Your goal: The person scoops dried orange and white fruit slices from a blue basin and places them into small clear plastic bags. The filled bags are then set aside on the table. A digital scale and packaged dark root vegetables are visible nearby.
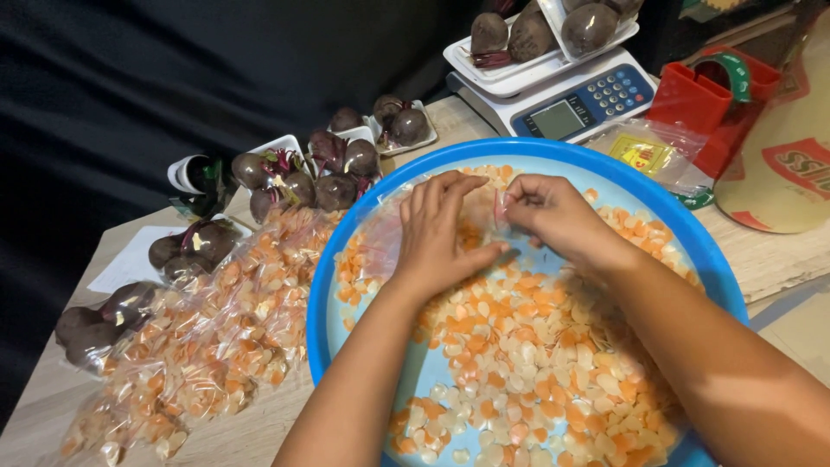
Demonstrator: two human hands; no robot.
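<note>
Nearest: orange and pale cream chips (527, 363), thin, petal-shaped, heaped loose across the floor of a large round blue basin (322, 294) that fills the lower right of the view.

Mid-basin: a clear plastic bag (380, 238), partly filled with the same chips, lying over the heap toward the basin's far left. Left hand (437, 238): fingers spread flat on the bag, pressing it down, thumb out to the right. Right hand (545, 212): fingers curled, pinching the bag's open edge just beside the left fingertips (whether it also holds chips cannot be told).

Left of the basin, on the light wooden table (259, 432): filled chip bags (207, 337), clear, piled in a row running toward the near corner.

Beyond these: dark purple beetroots (303, 177) with reddish stem stubs, set on small white trays (281, 143), several wrapped in film.

Far right: a white and blue electronic scale (571, 104), with more beetroot trays on its platter; a red tape dispenser (713, 99) just beside it; a clear packet with a yellow label (640, 154) between scale and basin.

Behind everything: black cloth backdrop (173, 78).
</note>
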